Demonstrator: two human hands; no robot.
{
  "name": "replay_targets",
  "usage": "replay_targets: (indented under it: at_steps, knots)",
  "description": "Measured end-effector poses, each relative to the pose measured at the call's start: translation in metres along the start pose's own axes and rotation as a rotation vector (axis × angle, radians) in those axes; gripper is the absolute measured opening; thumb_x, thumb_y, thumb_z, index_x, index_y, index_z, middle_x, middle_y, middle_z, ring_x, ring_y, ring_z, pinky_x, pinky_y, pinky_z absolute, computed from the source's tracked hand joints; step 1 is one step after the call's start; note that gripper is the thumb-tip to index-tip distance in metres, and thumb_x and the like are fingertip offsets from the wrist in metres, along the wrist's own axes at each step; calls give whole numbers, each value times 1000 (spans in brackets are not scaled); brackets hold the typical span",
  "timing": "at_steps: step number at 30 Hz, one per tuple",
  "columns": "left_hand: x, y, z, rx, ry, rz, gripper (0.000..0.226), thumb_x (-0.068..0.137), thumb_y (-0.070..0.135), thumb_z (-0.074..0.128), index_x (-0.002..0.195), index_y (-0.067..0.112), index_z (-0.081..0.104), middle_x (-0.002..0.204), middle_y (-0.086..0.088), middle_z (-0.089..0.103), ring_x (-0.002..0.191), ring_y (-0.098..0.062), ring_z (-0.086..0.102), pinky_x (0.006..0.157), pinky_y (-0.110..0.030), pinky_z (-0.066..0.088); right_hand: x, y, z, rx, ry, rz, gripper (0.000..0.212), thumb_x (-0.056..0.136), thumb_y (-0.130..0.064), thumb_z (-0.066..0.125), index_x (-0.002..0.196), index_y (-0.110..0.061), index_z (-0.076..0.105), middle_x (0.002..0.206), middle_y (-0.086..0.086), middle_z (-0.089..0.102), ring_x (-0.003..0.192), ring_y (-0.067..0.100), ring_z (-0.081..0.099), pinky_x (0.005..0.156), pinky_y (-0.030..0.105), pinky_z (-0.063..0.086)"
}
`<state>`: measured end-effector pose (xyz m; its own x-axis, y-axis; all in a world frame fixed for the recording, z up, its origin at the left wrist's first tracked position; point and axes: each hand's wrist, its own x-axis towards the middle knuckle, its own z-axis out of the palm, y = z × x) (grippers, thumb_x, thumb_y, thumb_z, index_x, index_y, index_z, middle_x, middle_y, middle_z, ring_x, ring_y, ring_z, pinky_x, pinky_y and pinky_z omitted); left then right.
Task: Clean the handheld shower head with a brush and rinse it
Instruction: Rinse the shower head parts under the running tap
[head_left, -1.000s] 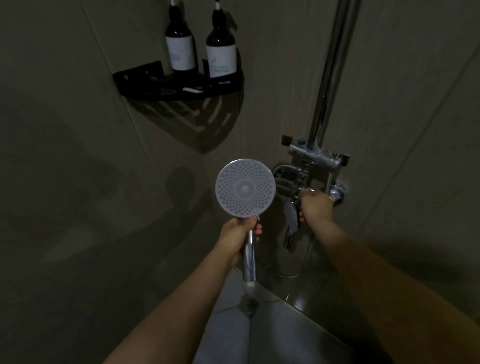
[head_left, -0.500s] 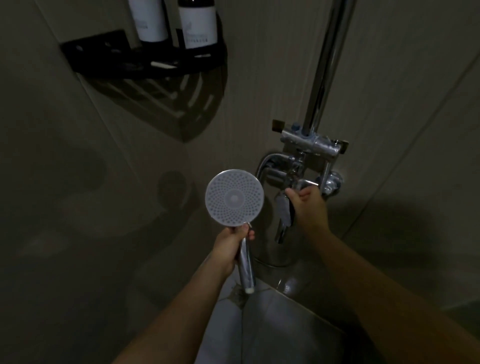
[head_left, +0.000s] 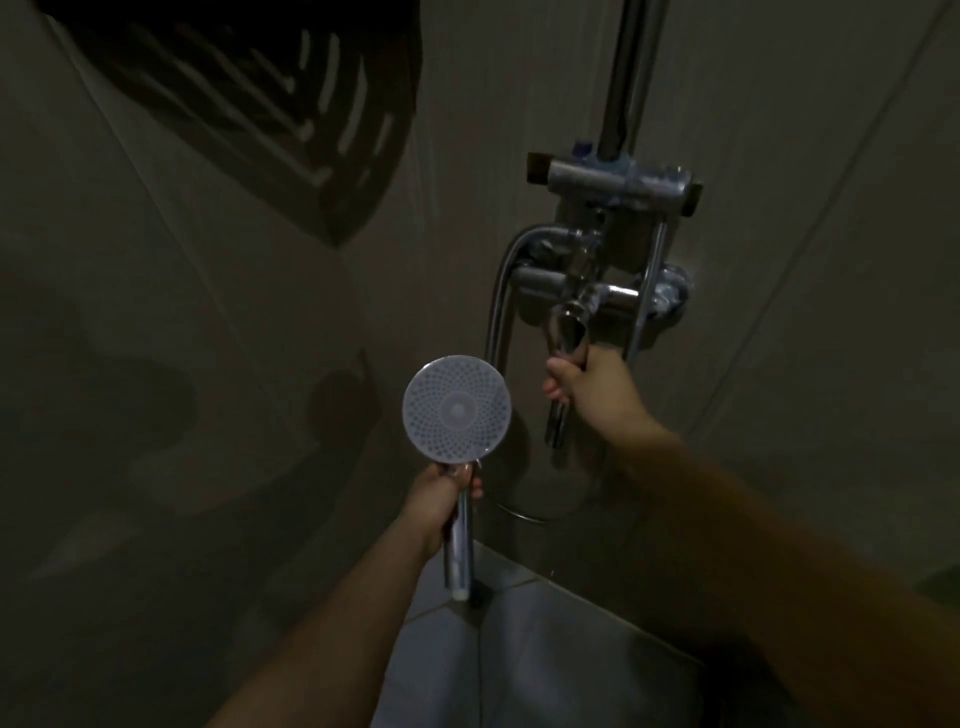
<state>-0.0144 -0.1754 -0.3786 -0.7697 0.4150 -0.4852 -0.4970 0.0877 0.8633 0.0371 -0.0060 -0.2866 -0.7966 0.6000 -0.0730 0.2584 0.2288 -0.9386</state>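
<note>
Since the earlier frames the view has been tilted downward, so the corner shelf and its bottles are no longer being seen, only the shelf's shadow (head_left: 291, 119) on the wall; the right hand (head_left: 587, 387) has been lowered from the valve body onto the lever.

The handheld shower head (head_left: 457, 409) is being held upright by the left hand (head_left: 441, 499), whose fingers are being curled round the chrome handle just under the round face. Its long axis is being kept near vertical, the nozzle face being turned toward the camera and the handle's lower end pointing at the floor. The head is being kept just left of the faucet lever (head_left: 563, 364) and a little below the mixer valve (head_left: 597, 291), apart from both.

The lever is being gripped by the right hand, fingers wrapped round it, the forearm being stretched forward and up from the lower right. The left forearm is being raised from below, nearer the body.

No brush is being shown and no water is being seen flowing. The lever is judged to be what the coming move turns on, with the nozzle face probably needing to be angled away before water is released.
</note>
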Motion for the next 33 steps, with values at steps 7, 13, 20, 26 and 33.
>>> replay_targets:
  at_steps: [7, 13, 20, 26, 33]
  knots:
    - [52, -41, -26, 256, -98, 31, 13, 94, 9, 50, 84, 10, 58, 69, -7, 55, 58, -15, 51, 48, -23, 45, 11, 10, 3, -60, 68, -125, 27, 96, -15, 50, 70, -10, 56, 40, -2, 60, 36, 4, 57, 43, 18, 47]
    - [93, -50, -27, 556, -272, 157, 20, 91, 11, 49, 72, 10, 54, 61, -8, 48, 46, -15, 42, 41, -20, 36, -5, 8, 9, -70, 109, -220, 28, 98, -19, 45, 72, -10, 53, 53, 7, 58, 49, 16, 56, 55, 26, 49]
    - [125, -61, -11, 794, -392, 265, 29, 91, 13, 44, 63, 12, 48, 53, -3, 47, 40, -13, 40, 43, -19, 34, -7, 20, 20, -47, 215, -322, 17, 100, -22, 42, 102, -8, 50, 67, 8, 50, 51, 15, 48, 42, 19, 46]
    - [136, -64, -13, 836, -383, 332, 30, 91, 14, 47, 62, 10, 51, 54, -6, 46, 45, -16, 40, 48, -22, 35, 0, 22, 22, -40, 239, -337, 23, 99, -24, 44, 76, -22, 48, 69, 5, 51, 58, 13, 49, 57, 26, 44]
    - [140, -70, -10, 898, -391, 332, 27, 91, 15, 50, 66, 7, 53, 57, -9, 47, 44, -16, 43, 45, -23, 37, -1, 21, 20, -66, 265, -308, 25, 97, -30, 46, 75, -19, 44, 68, 3, 50, 59, 11, 49, 57, 24, 44]
